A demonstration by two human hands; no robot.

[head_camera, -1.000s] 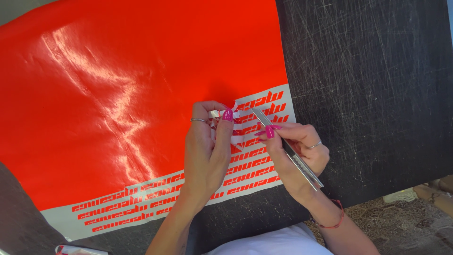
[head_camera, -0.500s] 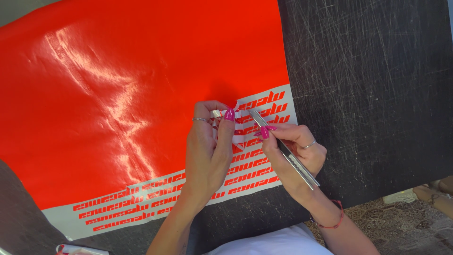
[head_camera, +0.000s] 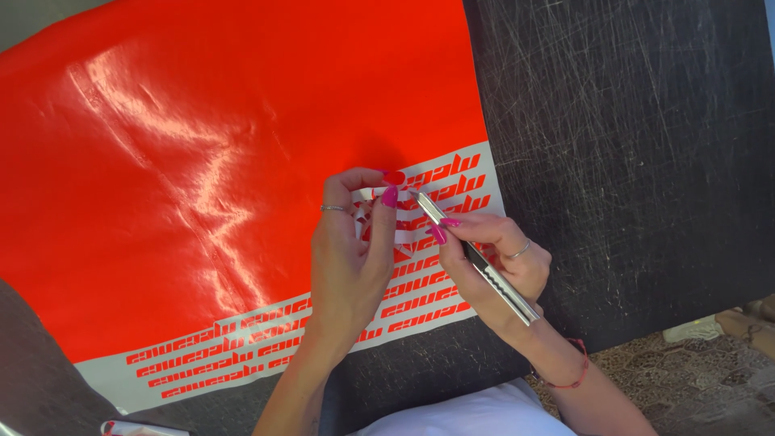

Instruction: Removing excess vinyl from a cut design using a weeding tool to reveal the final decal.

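Note:
A large glossy red vinyl sheet [head_camera: 202,161] lies on a scratched black cutting mat [head_camera: 630,145]. Along its lower edge a white backing strip [head_camera: 266,347] shows rows of red cut lettering. My left hand [head_camera: 351,258] pinches a small lifted piece of vinyl [head_camera: 373,211] between thumb and fingers, near the right end of the lettering. My right hand [head_camera: 492,258] holds a slim metal craft knife [head_camera: 476,258] like a pen. Its tip touches the sheet right beside my left fingertips.
The mat's right and lower edges give way to a patterned floor or rug [head_camera: 694,379] at bottom right. A small white and red object [head_camera: 137,428] lies at the bottom left edge. My white shirt [head_camera: 460,416] shows at the bottom.
My right hand and the knife have shifted slightly left, bringing the tip closer to my left fingertips. My left hand keeps its pinch in the same place.

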